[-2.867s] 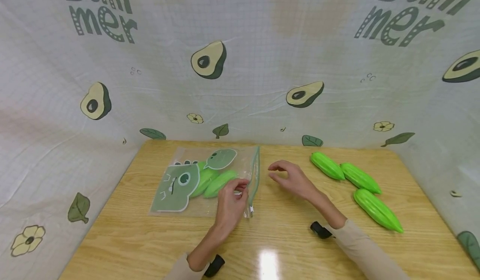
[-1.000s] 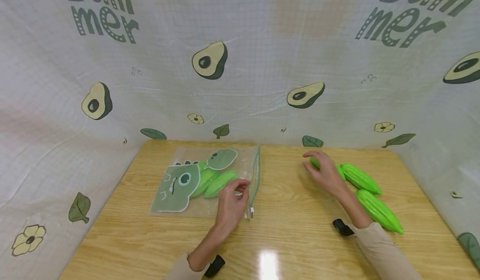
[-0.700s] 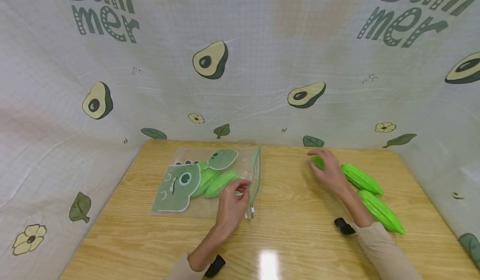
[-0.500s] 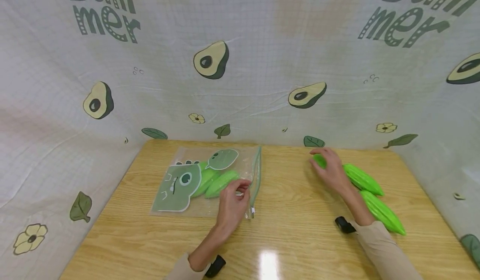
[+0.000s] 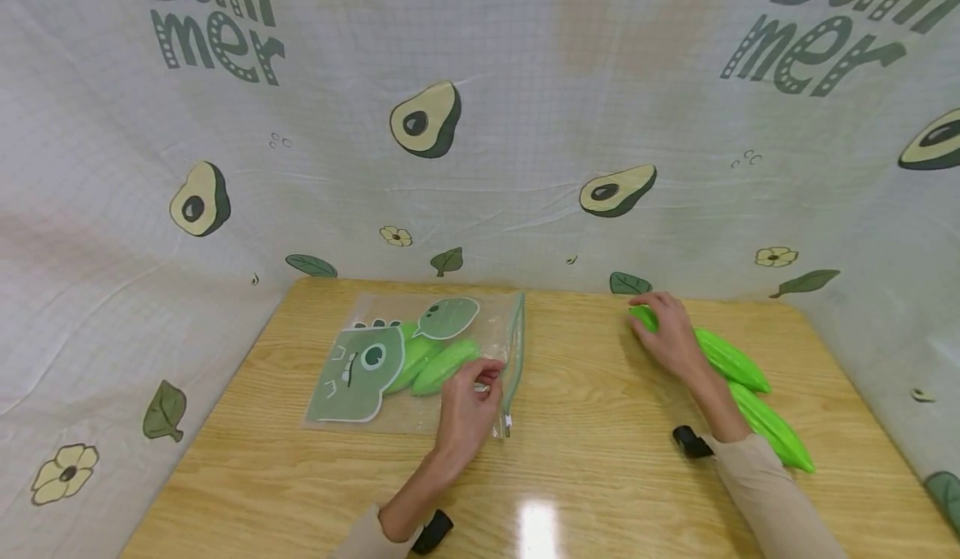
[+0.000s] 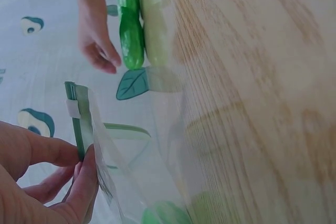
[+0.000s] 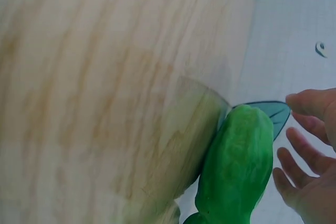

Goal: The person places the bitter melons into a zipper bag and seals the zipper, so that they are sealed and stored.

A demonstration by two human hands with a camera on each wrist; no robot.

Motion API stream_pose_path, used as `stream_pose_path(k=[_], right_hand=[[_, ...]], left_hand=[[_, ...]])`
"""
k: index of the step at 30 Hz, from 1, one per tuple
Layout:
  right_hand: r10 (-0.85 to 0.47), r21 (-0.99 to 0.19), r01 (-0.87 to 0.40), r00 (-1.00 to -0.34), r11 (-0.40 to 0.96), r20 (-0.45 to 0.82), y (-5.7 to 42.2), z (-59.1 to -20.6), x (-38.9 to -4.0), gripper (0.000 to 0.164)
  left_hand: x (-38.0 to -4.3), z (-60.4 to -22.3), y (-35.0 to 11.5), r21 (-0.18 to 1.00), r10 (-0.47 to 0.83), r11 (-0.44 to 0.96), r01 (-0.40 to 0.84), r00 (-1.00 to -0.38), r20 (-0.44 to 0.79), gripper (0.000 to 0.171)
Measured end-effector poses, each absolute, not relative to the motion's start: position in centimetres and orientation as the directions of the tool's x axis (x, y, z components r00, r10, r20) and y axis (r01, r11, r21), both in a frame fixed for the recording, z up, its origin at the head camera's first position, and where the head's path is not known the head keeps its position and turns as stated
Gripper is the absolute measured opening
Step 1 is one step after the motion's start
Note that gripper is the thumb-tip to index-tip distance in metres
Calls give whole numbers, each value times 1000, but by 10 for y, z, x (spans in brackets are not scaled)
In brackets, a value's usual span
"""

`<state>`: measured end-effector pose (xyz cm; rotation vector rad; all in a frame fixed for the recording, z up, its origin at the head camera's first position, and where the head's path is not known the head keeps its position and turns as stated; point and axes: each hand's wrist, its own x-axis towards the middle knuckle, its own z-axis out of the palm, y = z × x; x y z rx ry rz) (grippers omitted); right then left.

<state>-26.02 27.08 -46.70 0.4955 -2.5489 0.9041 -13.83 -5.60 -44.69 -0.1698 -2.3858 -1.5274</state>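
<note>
My left hand (image 5: 471,405) pinches the near layer of a clear zip bag (image 5: 341,392) with a green dinosaur print, close to its mouth at the right end. In the left wrist view the bag's green zip strip (image 6: 77,124) stands apart from the opposite edge. Green ridged, cucumber-shaped vegetables (image 5: 446,367) lie inside the bag. My right hand (image 5: 669,338) is over the farthest of the loose green vegetables (image 5: 643,316), hiding much of it. In the right wrist view, its fingers are spread beside that vegetable (image 7: 236,166), and firm contact is not evident.
Two more green vegetables (image 5: 731,361) lie on the wooden table (image 5: 585,442) by my right forearm, the nearer one (image 5: 772,426) partly hidden. A printed cloth (image 5: 510,126) hangs behind the table and along both sides.
My right hand has moved right from near the bag's mouth to the farthest loose vegetable, and lately shifts only slightly. My left hand keeps its hold on the bag.
</note>
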Motion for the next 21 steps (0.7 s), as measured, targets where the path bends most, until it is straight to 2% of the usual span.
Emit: stream_pose_path(k=[10, 21], right_hand=[[-232, -454, -422, -880, 785, 415, 275, -464, -261, 31], [-281, -408, -417, -893, 812, 352, 276, -461, -264, 32]], left_hand=[[-137, -446, -56, 872, -66, 418, 255, -949, 309, 19], [-137, -445, -56, 876, -67, 417, 242, -953, 296, 19]])
